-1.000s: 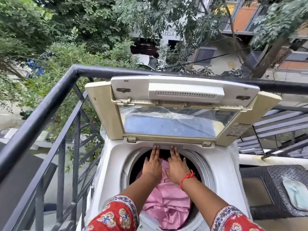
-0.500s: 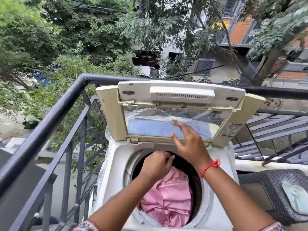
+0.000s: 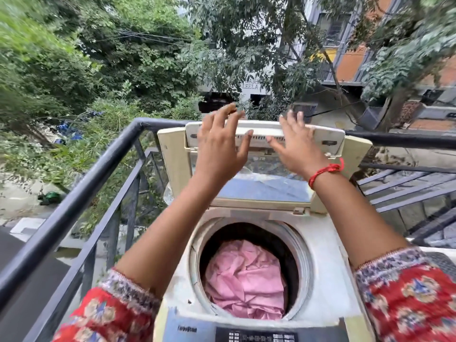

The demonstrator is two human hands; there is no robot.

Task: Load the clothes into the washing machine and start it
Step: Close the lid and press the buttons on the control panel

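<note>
A white top-loading washing machine (image 3: 328,262) stands on a balcony with its cream lid (image 3: 355,154) raised upright. Crumpled pink clothes (image 3: 244,277) fill the round drum. My left hand (image 3: 219,146) and my right hand (image 3: 296,144) are both raised in front of the lid's top edge, fingers spread, holding nothing. Whether the fingertips touch the lid is unclear because of motion blur. A red thread circles my right wrist. The dark control panel (image 3: 256,335) shows at the bottom edge.
A black metal railing (image 3: 81,193) runs close along the left and behind the machine, with trees and buildings beyond. Metal bars (image 3: 407,188) slope on the right. A dark woven surface (image 3: 444,262) sits at the right edge.
Both hands have come up out of the drum, off the pink clothes, to the top edge of the raised lid. The view has tilted up.
</note>
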